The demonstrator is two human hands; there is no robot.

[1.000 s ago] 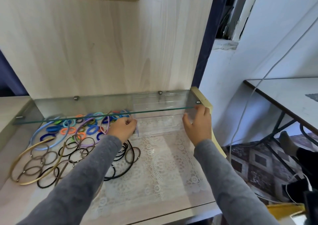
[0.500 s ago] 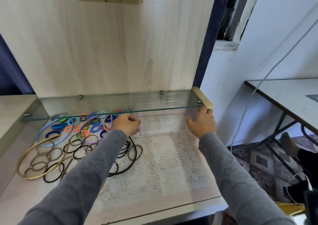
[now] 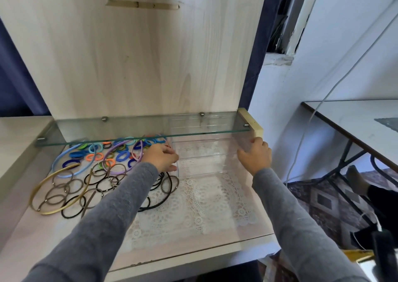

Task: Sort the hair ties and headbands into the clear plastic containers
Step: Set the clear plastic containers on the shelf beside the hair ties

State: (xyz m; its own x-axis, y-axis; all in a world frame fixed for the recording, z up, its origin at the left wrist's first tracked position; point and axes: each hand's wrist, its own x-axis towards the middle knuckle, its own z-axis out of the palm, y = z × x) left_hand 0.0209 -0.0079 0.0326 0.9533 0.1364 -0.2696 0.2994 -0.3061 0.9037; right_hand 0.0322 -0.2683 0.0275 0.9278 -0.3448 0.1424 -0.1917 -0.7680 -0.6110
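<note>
My left hand [image 3: 160,157] holds the left wall of the clear container [image 3: 204,163] with curled fingers, and my right hand [image 3: 255,155] grips its right wall. The container stands on the lace cloth [image 3: 193,204] at the back of the counter [image 3: 25,234], partly under the glass shelf [image 3: 129,128]. The front edge of the shelf is just above both hands. The hair ties [image 3: 94,157] and headbands [image 3: 32,193] lie to the left in one heap. The open room is on the cloth in front, between my sleeves.
</note>
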